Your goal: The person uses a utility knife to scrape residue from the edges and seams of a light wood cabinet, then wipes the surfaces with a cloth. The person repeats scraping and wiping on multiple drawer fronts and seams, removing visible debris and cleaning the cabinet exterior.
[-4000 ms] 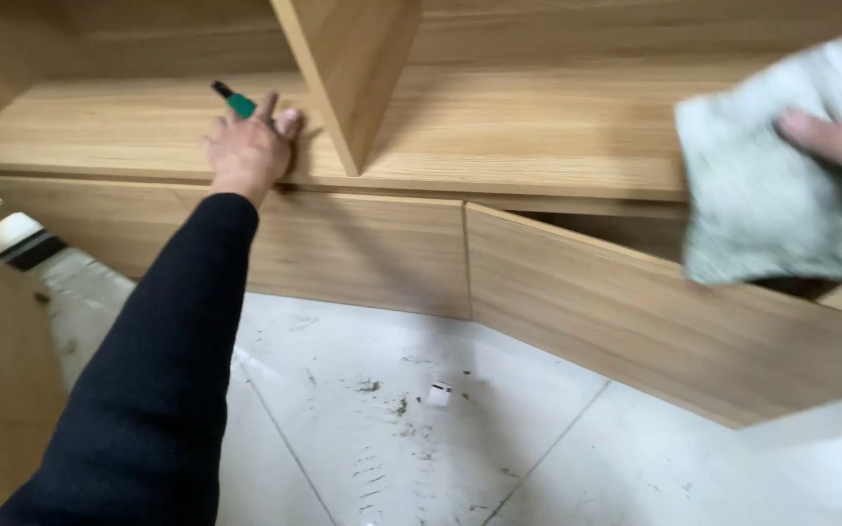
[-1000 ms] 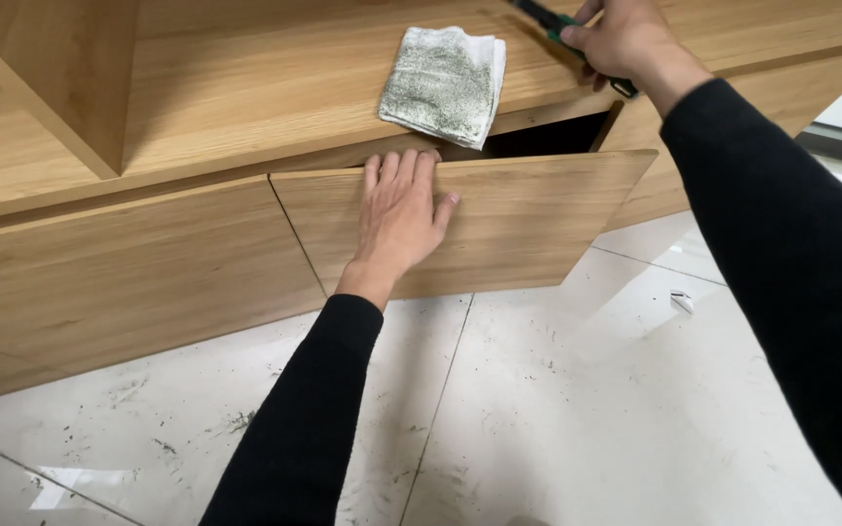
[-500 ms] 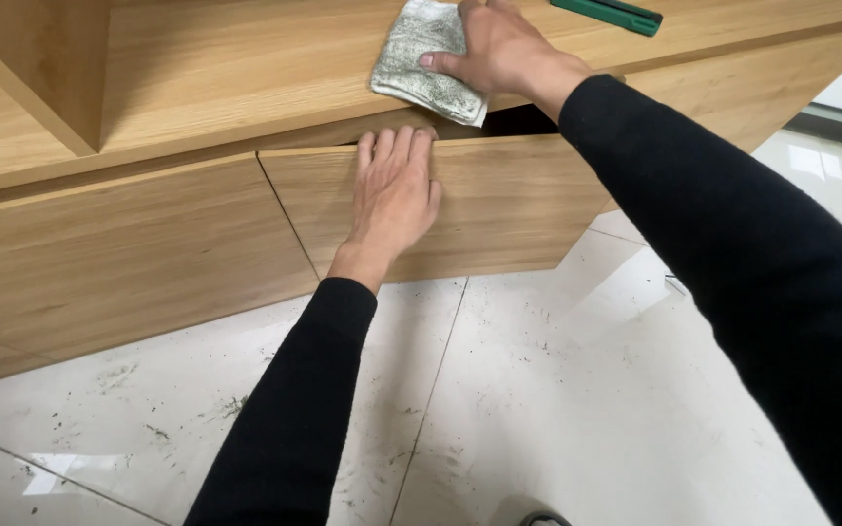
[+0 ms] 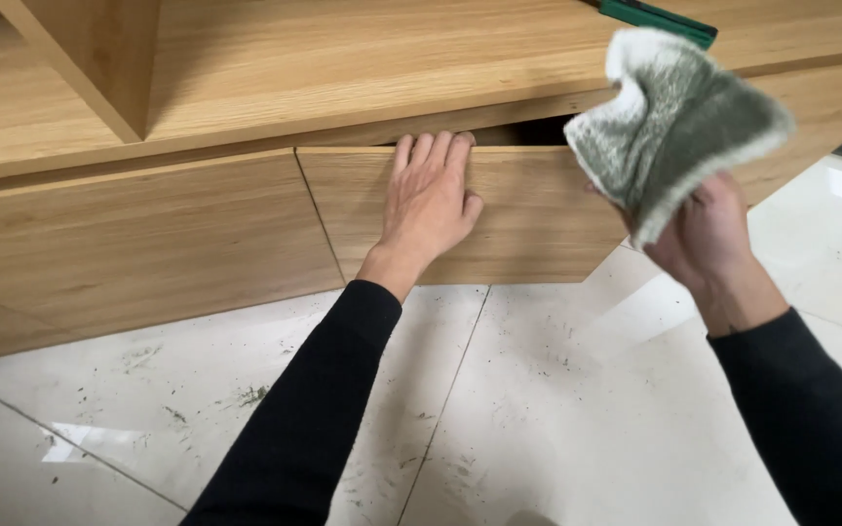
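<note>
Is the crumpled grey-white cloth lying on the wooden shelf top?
No, the crumpled grey-white cloth is held up in the right hand, clear of the wooden shelf top.

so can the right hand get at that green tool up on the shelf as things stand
Probably yes, but not freely: the right hand is full, gripping a grey cloth. The green tool lies bare on the wooden shelf just above it, with nothing between them.
</note>
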